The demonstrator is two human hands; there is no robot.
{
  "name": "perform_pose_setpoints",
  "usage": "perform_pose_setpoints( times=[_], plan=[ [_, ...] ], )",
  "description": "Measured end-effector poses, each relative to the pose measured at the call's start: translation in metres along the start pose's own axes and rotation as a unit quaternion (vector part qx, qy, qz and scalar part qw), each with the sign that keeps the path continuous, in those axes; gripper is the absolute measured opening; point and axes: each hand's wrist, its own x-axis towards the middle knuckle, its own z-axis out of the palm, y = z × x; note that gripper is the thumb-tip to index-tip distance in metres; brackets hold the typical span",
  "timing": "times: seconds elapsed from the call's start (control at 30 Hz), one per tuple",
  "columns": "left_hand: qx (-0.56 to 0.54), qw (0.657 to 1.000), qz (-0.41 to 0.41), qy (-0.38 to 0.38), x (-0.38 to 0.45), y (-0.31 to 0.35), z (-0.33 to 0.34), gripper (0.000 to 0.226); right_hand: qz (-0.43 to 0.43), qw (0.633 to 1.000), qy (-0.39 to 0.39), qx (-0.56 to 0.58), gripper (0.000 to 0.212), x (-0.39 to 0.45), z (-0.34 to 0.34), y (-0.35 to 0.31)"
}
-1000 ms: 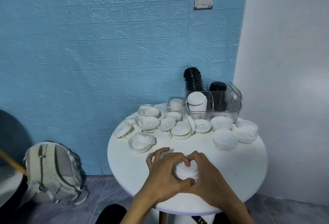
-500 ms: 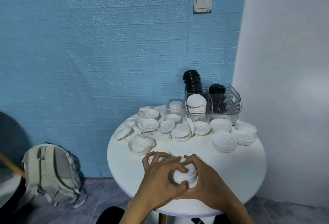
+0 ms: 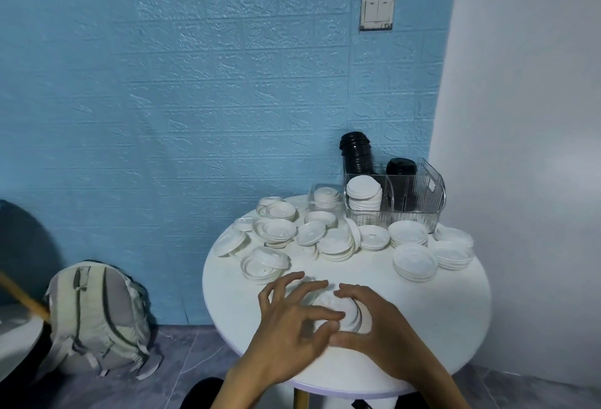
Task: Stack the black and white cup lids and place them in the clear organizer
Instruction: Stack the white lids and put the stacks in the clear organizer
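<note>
Head view, largest first. Table [image 3: 422,321]: round, white. Organizer [image 3: 419,195] at the far right edge; white lids in its front left bay, black lids [image 3: 356,156] behind, partly hidden by the walls. Loose lids [image 3: 335,241] in low piles across the far half. Stack [image 3: 341,309] near me, on the table between my hands. Left hand [image 3: 292,327] curls its fingers round the stack's left side; right hand [image 3: 380,327] cups the right side, thumb underneath. Step, as I judge it: squaring the stack. Next calls for a firm lift and carry to the organizer, kept level. Left fingers blurred; stack count unreadable; forearms cut off by the frame.
</note>
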Motion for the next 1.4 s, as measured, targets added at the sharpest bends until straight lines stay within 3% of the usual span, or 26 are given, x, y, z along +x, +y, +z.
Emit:
perform_pose_setpoints(
  times=[0.07,0.17,0.3,0.43,0.53,0.7,0.83,0.9,1.0,1.07,1.1,1.17,1.3,1.4],
  plan=[
    [-0.025,0.998,-0.016,0.047,-0.005,-0.003,-0.001,0.034,0.000,1.000,0.022,0.013,0.049,0.001,0.001,0.002],
    [-0.046,0.987,-0.106,0.110,-0.010,-0.018,-0.008,0.061,0.016,1.000,0.024,0.009,0.040,0.001,0.003,0.003],
    [-0.020,0.985,-0.171,0.029,-0.008,-0.036,-0.016,0.084,0.020,1.000,0.017,0.008,0.040,0.002,0.004,0.004],
    [0.002,0.985,-0.167,0.038,-0.002,-0.031,-0.016,0.085,0.011,1.000,0.018,0.003,0.045,0.001,0.003,0.005],
    [0.005,0.985,-0.171,0.029,0.000,-0.033,-0.018,0.075,0.012,1.000,0.016,-0.002,0.043,0.001,0.003,0.004],
    [0.015,0.985,-0.173,0.000,0.001,-0.037,-0.017,0.019,0.004,0.999,0.034,0.011,0.045,-0.001,0.002,-0.001],
    [-0.061,0.981,-0.169,0.068,-0.005,-0.034,-0.018,0.020,-0.012,1.000,0.016,-0.008,0.055,-0.002,0.001,-0.002],
    [-0.175,0.959,-0.184,0.127,-0.007,-0.029,-0.022,0.013,-0.010,1.000,0.018,-0.003,0.057,-0.003,0.000,-0.002],
    [-0.361,0.885,-0.233,0.182,-0.004,-0.012,-0.033,0.009,0.000,1.000,0.026,0.010,0.058,-0.003,0.001,-0.001],
    [-0.436,0.838,-0.280,0.169,0.002,0.002,-0.034,0.012,0.004,0.999,0.032,0.010,0.065,-0.002,0.001,0.000],
    [-0.443,0.831,-0.301,0.147,0.004,0.009,-0.032,0.012,0.005,0.999,0.031,0.013,0.072,-0.002,0.001,0.000],
    [-0.423,0.845,-0.312,0.101,0.007,0.017,-0.024,0.015,0.005,1.000,0.018,0.022,0.086,0.000,0.001,0.000],
    [-0.240,0.926,-0.279,0.080,0.011,0.019,-0.004,0.031,0.016,1.000,0.004,0.016,0.114,0.001,0.001,0.002],
    [-0.160,0.941,-0.288,0.074,0.015,0.022,0.003,0.040,0.012,1.000,-0.002,0.014,0.122,0.002,0.002,0.003]
  ],
)
